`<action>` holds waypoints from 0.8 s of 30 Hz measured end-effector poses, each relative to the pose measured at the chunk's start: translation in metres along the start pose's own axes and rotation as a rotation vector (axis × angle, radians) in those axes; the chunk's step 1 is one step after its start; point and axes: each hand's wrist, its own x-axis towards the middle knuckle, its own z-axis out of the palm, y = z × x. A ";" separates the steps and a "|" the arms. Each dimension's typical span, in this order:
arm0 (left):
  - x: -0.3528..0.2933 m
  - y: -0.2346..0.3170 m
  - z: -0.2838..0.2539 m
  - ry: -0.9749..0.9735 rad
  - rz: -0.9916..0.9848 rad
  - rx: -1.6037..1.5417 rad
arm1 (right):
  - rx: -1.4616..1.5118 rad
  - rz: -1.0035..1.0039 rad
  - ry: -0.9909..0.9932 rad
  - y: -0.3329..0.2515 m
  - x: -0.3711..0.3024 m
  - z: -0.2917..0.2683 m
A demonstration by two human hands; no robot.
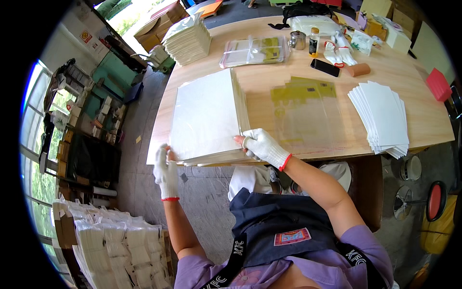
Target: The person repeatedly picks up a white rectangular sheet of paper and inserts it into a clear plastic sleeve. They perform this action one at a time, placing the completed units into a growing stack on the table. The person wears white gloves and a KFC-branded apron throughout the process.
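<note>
A stack of white sheets in clear sleeves (207, 115) lies at the table's near left, its edges slightly uneven. My left hand (166, 171), in a white glove with a red cuff and bare fingertips, is at the stack's near left corner. Its fingers point upward, loosely apart. My right hand (266, 147), gloved alike, touches the near right corner with its fingers curled in; whatever lies between them is hidden. To the right are clear plastic sleeves with yellow-green printing (305, 113). Farther right, white sheets (381, 118) lie fanned out.
At the back stand a tall stack of packs (187, 41), a tied bundle of sleeves (255, 50), a metal pot (298, 40) and a bottle (314, 42). A black phone (325, 67) lies beside spare gloves (340, 54). White bundles (118, 245) are piled at lower left.
</note>
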 end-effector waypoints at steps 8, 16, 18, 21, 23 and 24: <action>-0.069 -0.070 0.087 0.351 -0.249 -0.795 | 0.401 -0.139 0.198 0.052 -0.091 -0.082; -0.167 0.004 0.182 -0.163 0.270 -0.413 | 0.246 0.019 1.463 0.125 -0.256 -0.251; -0.148 0.060 0.181 -0.268 0.626 -0.291 | 0.404 0.133 1.316 0.130 -0.281 -0.282; -0.114 0.131 0.202 -0.363 0.830 -0.380 | 0.674 0.153 1.197 0.133 -0.289 -0.307; -0.095 0.154 0.217 -0.394 0.931 -0.220 | 0.897 0.070 1.235 0.135 -0.288 -0.313; -0.087 0.157 0.229 -0.397 0.976 -0.115 | 1.008 0.028 1.250 0.136 -0.287 -0.316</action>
